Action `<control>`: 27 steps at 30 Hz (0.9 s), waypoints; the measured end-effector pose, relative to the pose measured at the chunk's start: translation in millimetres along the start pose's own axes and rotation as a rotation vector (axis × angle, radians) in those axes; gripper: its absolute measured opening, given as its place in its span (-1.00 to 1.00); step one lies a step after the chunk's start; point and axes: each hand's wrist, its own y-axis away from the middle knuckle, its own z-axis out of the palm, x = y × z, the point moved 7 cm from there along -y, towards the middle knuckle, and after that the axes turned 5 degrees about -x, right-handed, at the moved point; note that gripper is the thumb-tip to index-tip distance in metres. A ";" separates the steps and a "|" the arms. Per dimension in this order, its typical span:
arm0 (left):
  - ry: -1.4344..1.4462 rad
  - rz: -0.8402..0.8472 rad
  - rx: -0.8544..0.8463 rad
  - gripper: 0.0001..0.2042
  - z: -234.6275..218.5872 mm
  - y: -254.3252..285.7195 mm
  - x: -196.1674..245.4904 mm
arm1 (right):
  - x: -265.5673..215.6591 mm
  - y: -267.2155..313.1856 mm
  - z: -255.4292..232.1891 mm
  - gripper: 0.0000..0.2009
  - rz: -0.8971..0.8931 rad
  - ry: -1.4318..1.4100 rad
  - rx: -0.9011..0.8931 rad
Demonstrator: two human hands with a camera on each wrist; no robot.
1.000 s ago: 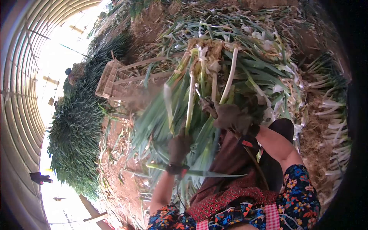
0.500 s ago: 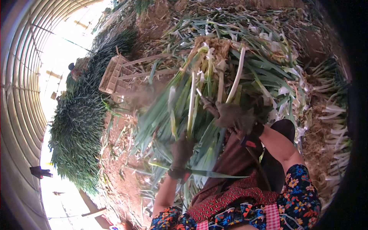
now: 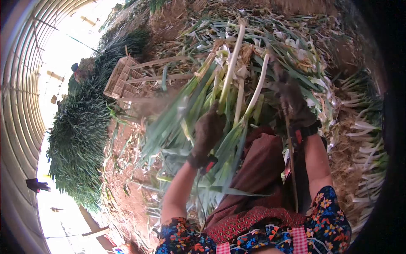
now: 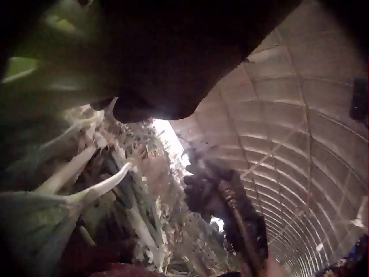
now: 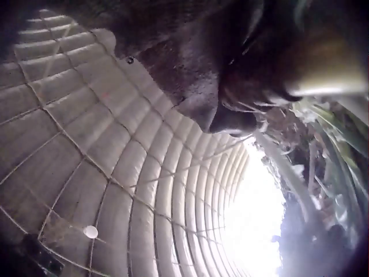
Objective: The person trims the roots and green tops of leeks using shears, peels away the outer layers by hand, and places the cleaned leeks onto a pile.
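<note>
Left hand (image 3: 208,131) fingers buried among leek stalks (image 3: 230,84), right hand (image 5: 242,69) a dark blur, grip unclear

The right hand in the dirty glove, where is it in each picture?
Head view: the right hand is upper right of middle, raised over the pile of leeks.
Left wrist view: the right hand is low in the middle, dark, gripping a stick-like handle.
Right wrist view: it fills the top, very close.
Shared landmark: the ribbed tunnel roof.
</note>
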 end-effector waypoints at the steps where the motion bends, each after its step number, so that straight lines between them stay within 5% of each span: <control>1: 0.022 0.071 -0.012 -0.64 14.0 -8.6 0.2 | 10.7 0.8 -7.5 -0.40 0.050 0.066 0.022; 5: -0.147 0.270 0.006 -0.69 81.9 -85.6 -69.7 | 49.1 15.6 -26.6 -0.36 0.522 0.058 0.164; 7: -0.420 0.283 -0.049 -0.70 104.2 -130.6 -103.6 | 11.1 10.4 -22.3 -0.42 0.172 0.126 0.160; 11: -0.642 -0.180 -0.157 -0.76 63.4 -149.2 -128.4 | 47.4 24.4 -0.5 -0.31 0.254 0.281 -0.057; 13: -0.449 -0.085 0.042 -0.78 129.1 -205.3 -199.3 | 31.1 18.3 5.8 -0.29 0.309 0.175 -0.040; 16: -0.407 -0.299 0.011 -0.76 90.9 -193.7 -158.6 | 30.1 12.9 18.4 -0.28 0.328 0.152 -0.059; 18: -0.344 -0.288 -0.083 -0.73 94.0 -192.9 -167.4 | 22.5 8.4 29.4 -0.30 0.358 0.131 -0.101; 22: -0.256 -0.121 -0.191 -0.66 119.4 -192.4 -201.2 | 4.3 5.0 46.5 -0.31 0.490 0.157 -0.264; 27: -0.282 0.024 -0.189 -0.41 85.4 -140.4 -172.9 | 5.5 16.7 71.6 -0.17 0.488 0.139 -0.308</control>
